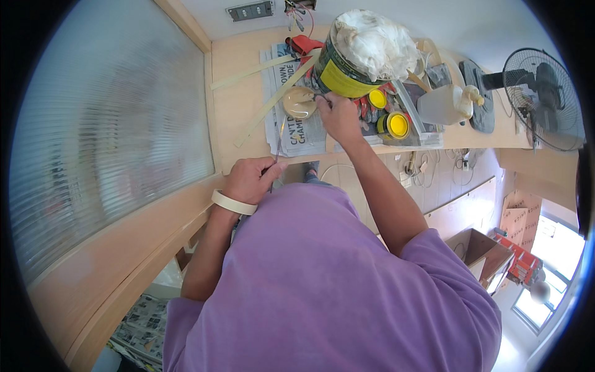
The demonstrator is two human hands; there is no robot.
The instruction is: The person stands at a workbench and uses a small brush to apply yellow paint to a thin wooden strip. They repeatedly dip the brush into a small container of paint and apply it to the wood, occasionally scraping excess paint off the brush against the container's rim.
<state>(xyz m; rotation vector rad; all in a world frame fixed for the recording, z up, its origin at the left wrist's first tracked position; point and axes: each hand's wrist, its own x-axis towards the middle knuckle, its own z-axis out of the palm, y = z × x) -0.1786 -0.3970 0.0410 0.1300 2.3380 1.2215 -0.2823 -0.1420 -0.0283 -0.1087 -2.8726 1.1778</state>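
Note:
My left hand (253,180), with a roll of masking tape (234,202) around its wrist, holds a slim brush-like tool (280,139) whose upper end points at a shallow round dish (299,103) of tan, glossy material. The fingers of my right hand (338,114) close on a small dark item, perhaps a tool handle, at the dish's right edge; most of it is hidden. The dish stands on newspaper (307,139). Behind my right hand is a large can (346,76) topped with white cloth or plastic (372,42). Two small yellow pieces, an open tin (394,125) and a lid-like disc (377,99), lie right of it.
Pale strips (274,100) cross the newspaper. Red-and-grey gloves (369,111) lie under the tins. A translucent jug (441,106) and a fan (544,100) stand to the right. A ribbed glass panel (111,125) borders the left. Wires (297,16) protrude from the wall.

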